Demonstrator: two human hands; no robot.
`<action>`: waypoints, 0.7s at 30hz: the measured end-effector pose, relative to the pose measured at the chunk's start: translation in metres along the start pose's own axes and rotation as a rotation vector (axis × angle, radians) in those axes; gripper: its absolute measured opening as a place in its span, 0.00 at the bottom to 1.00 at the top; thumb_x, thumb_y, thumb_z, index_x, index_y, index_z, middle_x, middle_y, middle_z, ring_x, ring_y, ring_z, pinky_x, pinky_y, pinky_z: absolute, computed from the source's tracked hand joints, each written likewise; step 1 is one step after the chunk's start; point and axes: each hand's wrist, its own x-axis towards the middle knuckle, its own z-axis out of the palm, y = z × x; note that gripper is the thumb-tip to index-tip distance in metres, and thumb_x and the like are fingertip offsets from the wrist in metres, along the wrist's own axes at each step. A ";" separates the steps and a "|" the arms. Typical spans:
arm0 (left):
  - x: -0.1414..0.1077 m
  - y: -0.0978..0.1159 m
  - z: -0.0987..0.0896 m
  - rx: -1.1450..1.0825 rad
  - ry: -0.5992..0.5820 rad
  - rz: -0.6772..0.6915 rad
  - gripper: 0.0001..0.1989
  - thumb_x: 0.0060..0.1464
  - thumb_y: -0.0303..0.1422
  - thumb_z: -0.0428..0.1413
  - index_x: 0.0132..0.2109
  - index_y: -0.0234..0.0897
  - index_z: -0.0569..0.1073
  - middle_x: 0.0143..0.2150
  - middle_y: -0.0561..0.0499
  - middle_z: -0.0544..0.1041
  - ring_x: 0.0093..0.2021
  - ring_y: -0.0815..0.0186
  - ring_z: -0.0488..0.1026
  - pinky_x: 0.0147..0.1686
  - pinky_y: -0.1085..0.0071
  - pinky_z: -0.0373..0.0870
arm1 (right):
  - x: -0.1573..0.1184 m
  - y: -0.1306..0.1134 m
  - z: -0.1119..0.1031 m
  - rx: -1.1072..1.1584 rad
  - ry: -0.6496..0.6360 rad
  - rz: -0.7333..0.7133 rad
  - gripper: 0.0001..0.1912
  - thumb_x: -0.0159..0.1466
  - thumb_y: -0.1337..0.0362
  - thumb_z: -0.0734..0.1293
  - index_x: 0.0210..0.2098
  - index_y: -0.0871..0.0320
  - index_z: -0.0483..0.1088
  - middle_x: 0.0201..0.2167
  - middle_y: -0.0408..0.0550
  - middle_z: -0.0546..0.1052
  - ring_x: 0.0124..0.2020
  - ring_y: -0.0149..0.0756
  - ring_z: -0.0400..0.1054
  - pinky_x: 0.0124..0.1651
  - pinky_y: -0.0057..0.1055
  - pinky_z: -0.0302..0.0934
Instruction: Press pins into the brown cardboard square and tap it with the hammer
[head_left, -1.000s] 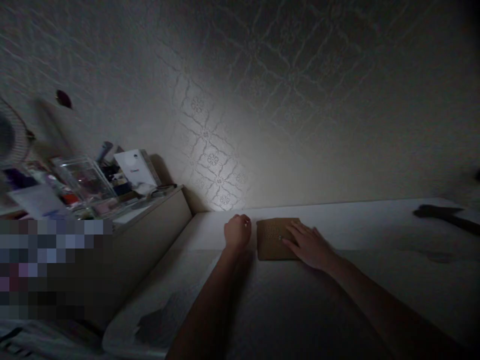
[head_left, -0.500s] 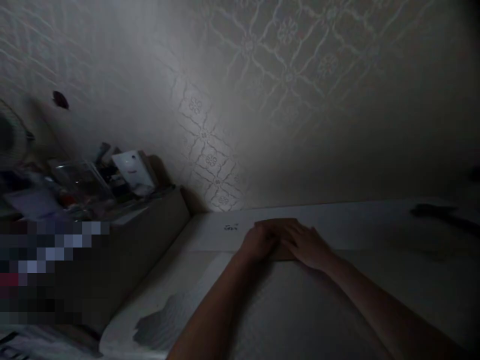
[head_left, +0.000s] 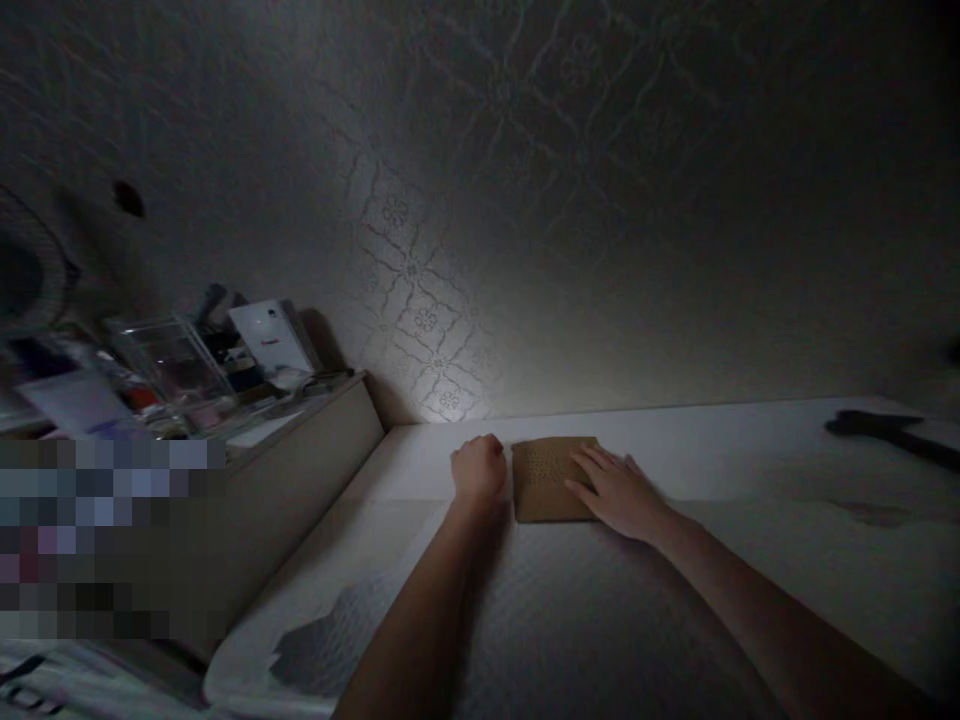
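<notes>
Pad (head_left: 551,478) lies flat, long axis across, under right hand (head_left: 619,495).

The flat pouch (head_left: 551,478) is tan-brown with a fine dotted or woven texture on top, though the dim light makes that hard to confirm. The counter (head_left: 750,450) is white. The wall (head_left: 420,300) carries pale embossed wallpaper of floral lattice diamonds. A dark, near-black object (head_left: 874,427) lies at far right.
</notes>
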 end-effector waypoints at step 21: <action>0.008 -0.017 0.003 0.075 0.044 -0.131 0.14 0.56 0.30 0.47 0.43 0.38 0.76 0.45 0.43 0.76 0.46 0.58 0.72 0.43 0.67 0.64 | 0.000 0.002 0.002 0.008 0.010 0.015 0.30 0.64 0.50 0.50 0.59 0.60 0.59 0.63 0.56 0.57 0.64 0.46 0.47 0.60 0.53 0.43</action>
